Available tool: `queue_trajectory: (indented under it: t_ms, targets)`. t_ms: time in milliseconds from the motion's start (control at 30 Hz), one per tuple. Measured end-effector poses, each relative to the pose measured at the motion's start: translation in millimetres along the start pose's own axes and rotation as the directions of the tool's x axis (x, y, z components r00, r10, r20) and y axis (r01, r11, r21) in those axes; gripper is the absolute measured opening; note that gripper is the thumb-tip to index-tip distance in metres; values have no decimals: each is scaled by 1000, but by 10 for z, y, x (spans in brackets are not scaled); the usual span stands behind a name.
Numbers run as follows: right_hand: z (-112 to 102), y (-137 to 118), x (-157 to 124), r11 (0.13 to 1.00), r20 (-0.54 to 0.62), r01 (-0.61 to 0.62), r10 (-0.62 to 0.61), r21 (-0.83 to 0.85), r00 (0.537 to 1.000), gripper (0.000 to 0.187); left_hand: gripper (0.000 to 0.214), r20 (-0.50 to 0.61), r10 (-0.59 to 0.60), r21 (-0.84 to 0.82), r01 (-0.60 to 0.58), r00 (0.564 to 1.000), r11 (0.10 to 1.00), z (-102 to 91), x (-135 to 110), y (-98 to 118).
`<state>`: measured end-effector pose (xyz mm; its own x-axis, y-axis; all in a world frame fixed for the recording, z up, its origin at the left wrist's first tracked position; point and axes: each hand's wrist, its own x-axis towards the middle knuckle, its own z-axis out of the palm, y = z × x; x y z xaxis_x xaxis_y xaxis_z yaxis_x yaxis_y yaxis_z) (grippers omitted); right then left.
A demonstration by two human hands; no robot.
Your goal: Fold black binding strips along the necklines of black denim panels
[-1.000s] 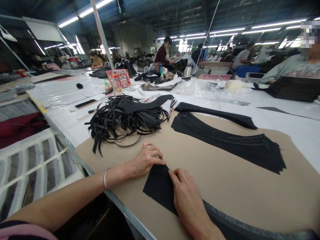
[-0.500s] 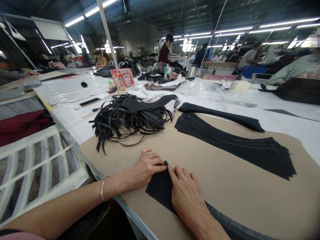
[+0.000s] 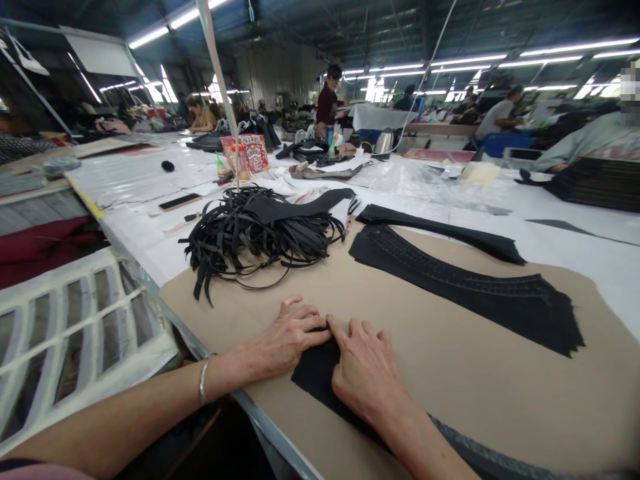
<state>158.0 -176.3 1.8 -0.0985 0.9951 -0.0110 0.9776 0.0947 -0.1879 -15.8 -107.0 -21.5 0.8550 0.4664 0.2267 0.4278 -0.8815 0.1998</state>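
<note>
A curved black fabric piece (image 3: pixel 314 368) lies flat near the table's front edge, its far part running under my right forearm to the lower right. My left hand (image 3: pixel 286 341) grips the piece's upper edge with its fingers together, thumb tucked out of sight. Right beside those fingertips, my right hand (image 3: pixel 367 375) presses on the same edge with its index finger, the other fingers bent over the cloth. A small dark folded bit of the edge shows between the two hands. The right thumb is mostly hidden.
Under the work is a beige board (image 3: pixel 450 387). A heap of black strips (image 3: pixel 265 233) lies beyond my left hand. Stacked black curved pieces (image 3: pixel 465 293) and a narrower black bundle (image 3: pixel 440 230) rest farther right. A white slatted frame (image 3: pixel 65 333) stands left of the table.
My right hand has shifted slightly left and up along the fabric edge, covering more of the small fold. My left hand stays nearly in place.
</note>
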Motion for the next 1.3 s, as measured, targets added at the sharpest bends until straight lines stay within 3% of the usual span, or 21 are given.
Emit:
queue_trajectory:
  t_ms: [200,400,567,800,1000,1300]
  targets:
    - [-47,269,-271,966,13,-53,51,255,999,62,43,-30,-55,-28,55,998,998,-22,9,24]
    - [-56,349,-454,961,39,-112,105,255,994,42,33,-144,-196,-172,171,970,970,-79,199,289]
    - [-38,421,-466,939,39,-113,106,326,994,21,26,7,-104,-224,103,995,969,-36,385,572]
    - [-11,538,-559,898,67,-145,129,415,989,12,30,135,-12,-178,36,991,983,28,496,608]
    - [35,585,-577,876,48,-107,96,470,994,10,36,144,19,-183,7,989,983,48,526,654]
    - [82,677,-646,869,-7,26,-26,494,1000,9,39,118,13,-219,13,993,976,118,346,630]
